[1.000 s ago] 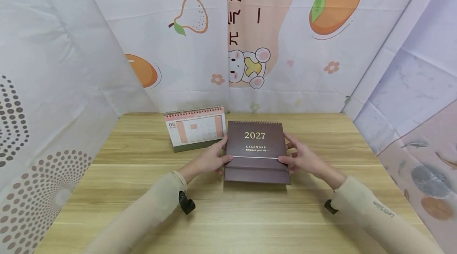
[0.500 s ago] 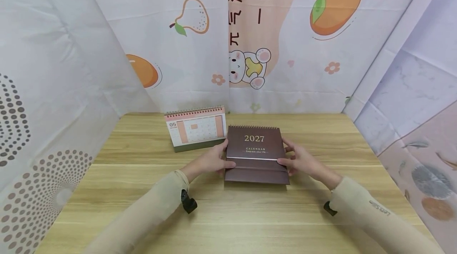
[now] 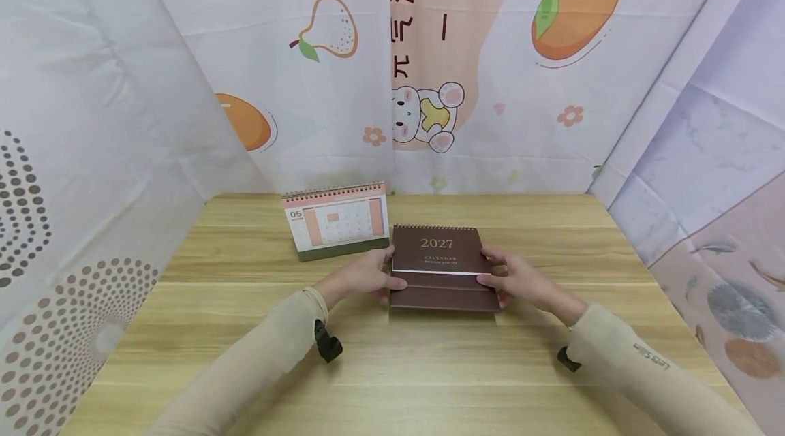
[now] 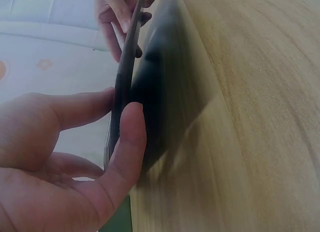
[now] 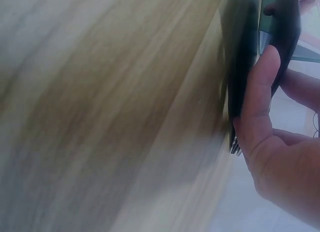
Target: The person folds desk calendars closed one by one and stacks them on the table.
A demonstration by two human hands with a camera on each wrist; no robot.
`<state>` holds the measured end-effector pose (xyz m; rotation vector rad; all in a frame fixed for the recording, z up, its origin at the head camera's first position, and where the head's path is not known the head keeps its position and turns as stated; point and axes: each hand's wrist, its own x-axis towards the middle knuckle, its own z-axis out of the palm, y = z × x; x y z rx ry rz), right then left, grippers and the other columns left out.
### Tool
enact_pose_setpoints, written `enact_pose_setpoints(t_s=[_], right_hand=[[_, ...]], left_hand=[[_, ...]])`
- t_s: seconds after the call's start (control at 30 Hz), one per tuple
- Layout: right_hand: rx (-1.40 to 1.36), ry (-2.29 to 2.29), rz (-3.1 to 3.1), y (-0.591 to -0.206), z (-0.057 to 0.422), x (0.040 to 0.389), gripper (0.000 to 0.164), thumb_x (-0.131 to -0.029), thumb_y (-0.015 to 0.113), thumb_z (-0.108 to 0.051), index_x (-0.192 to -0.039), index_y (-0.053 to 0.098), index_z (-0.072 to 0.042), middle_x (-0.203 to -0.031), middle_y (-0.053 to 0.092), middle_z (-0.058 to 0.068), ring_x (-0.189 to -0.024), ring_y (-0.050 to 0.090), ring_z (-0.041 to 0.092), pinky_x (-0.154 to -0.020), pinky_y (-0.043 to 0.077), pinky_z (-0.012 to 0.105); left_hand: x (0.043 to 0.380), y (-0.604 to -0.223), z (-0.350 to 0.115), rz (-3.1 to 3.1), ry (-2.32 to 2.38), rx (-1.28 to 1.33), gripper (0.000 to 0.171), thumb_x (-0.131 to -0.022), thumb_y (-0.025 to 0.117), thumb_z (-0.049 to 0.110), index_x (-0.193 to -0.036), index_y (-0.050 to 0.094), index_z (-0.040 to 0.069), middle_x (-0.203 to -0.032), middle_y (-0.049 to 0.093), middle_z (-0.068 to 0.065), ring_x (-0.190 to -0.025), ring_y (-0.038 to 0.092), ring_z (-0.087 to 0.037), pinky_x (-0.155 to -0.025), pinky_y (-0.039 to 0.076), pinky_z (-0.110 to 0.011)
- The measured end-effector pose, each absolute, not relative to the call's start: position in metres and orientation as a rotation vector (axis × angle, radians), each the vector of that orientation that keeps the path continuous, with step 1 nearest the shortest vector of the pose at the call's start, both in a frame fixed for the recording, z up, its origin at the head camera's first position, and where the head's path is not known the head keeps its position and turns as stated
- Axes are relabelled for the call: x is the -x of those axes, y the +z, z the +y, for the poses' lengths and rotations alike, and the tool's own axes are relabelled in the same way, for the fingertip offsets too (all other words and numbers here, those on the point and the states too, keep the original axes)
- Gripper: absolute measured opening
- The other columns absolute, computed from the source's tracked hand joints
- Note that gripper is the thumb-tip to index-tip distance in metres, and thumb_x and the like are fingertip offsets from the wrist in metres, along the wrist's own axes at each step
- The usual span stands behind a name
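A dark brown desk calendar (image 3: 437, 248) with a spiral top edge and gold "2027" lettering leans back over the table in the head view. My left hand (image 3: 368, 272) grips its left side, thumb lying over the front near the white line. On the opposite side, my right hand (image 3: 521, 281) holds the edge the same way. From the left wrist, the calendar (image 4: 125, 66) appears edge-on as a thin dark board between thumb and fingers. Right wrist view: the fingers (image 5: 260, 86) reach around the dark panel (image 5: 287, 31), whose lettered face is hidden.
A pink-and-white desk calendar (image 3: 340, 218) showing 05 stands upright just left of the brown one, close by my left fingers. Both rest area and arms lie over a wooden table (image 3: 392, 381). A printed curtain (image 3: 343, 109) hangs right behind the table's back edge.
The brown calendar's spiral top has come down and its cover looks foreshortened, leaning further from me. Both hands keep their hold on its sides. The pink calendar stays where it was.
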<state>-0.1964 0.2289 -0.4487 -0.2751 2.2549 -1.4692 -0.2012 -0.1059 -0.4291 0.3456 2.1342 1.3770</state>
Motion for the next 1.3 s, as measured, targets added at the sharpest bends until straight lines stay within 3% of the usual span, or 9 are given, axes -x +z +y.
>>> enact_pose_setpoints(t_s=[0.33,0.63,0.87,0.97,1.07,1.1,1.2,1.3], right_hand=[[0.279,-1.440,2.236,-0.448,0.226,0.198,0.082,-0.099,0.069,-0.015,-0.157,0.017,0.010,-0.149,0.036,0.039,-0.087,0.069,0.026,-0.057,0.059,0.043],[0.306,-1.426,2.254,-0.445,0.223,0.199,0.079,-0.099,0.067,-0.012,-0.155,0.016,0.013,-0.146,0.041,0.039,-0.089,0.070,0.028,-0.058,0.059,0.044],[0.347,-1.386,2.279,-0.445,0.222,0.199,0.083,-0.097,0.070,-0.011,-0.155,0.016,0.013,-0.141,0.047,0.036,-0.078,0.067,0.022,-0.052,0.055,0.037],[0.371,-1.355,2.286,-0.446,0.222,0.200,0.089,-0.095,0.074,-0.012,-0.155,0.014,0.013,-0.144,0.045,0.036,-0.074,0.065,0.022,-0.051,0.054,0.036],[0.384,-1.321,2.297,-0.446,0.221,0.200,0.093,-0.092,0.077,-0.012,-0.154,0.014,0.015,-0.150,0.035,0.037,-0.083,0.065,0.025,-0.056,0.057,0.040],[0.395,-1.289,2.325,-0.445,0.220,0.200,0.093,-0.091,0.078,-0.014,-0.154,0.015,0.016,-0.153,0.032,0.037,-0.092,0.064,0.026,-0.064,0.058,0.042],[0.404,-1.237,2.347,-0.442,0.217,0.198,0.093,-0.091,0.078,-0.013,-0.152,0.015,0.018,-0.154,0.027,0.038,-0.098,0.063,0.028,-0.071,0.059,0.043],[0.401,-1.216,2.356,-0.439,0.215,0.197,0.093,-0.091,0.078,-0.013,-0.151,0.015,0.020,-0.154,0.026,0.040,-0.090,0.064,0.025,-0.071,0.059,0.040]], left_hand=[[0.205,-0.435,-0.103,2.101,1.404,-0.336,0.057,-0.091,0.075,0.002,-0.141,0.046,-0.001,-0.116,0.062,-0.015,-0.082,0.069,-0.022,-0.060,0.060,-0.038],[0.207,-0.435,-0.104,2.140,1.348,-0.336,0.065,-0.091,0.077,0.006,-0.146,0.042,0.002,-0.108,0.065,-0.014,-0.062,0.063,-0.021,-0.057,0.060,-0.038],[0.206,-0.435,-0.104,2.077,1.379,-0.369,0.078,-0.084,0.083,0.004,-0.148,0.038,0.004,-0.116,0.063,-0.014,-0.062,0.067,-0.027,-0.060,0.061,-0.043],[0.205,-0.436,-0.104,2.094,1.365,-0.395,0.087,-0.079,0.087,0.003,-0.149,0.037,0.003,-0.121,0.060,-0.016,-0.061,0.068,-0.028,-0.060,0.061,-0.044],[0.204,-0.437,-0.104,2.126,1.339,-0.401,0.091,-0.076,0.090,0.004,-0.150,0.036,0.002,-0.126,0.057,-0.017,-0.059,0.067,-0.028,-0.059,0.061,-0.044],[0.203,-0.437,-0.104,2.131,1.329,-0.398,0.091,-0.076,0.090,0.004,-0.149,0.036,0.002,-0.127,0.056,-0.017,-0.059,0.067,-0.028,-0.059,0.060,-0.043],[0.203,-0.438,-0.104,2.149,1.302,-0.394,0.090,-0.077,0.089,0.007,-0.150,0.036,0.002,-0.126,0.056,-0.016,-0.056,0.065,-0.028,-0.058,0.060,-0.042],[0.203,-0.438,-0.104,2.151,1.294,-0.407,0.084,-0.081,0.086,0.008,-0.149,0.037,0.003,-0.122,0.059,-0.015,-0.054,0.064,-0.027,-0.056,0.059,-0.042]])
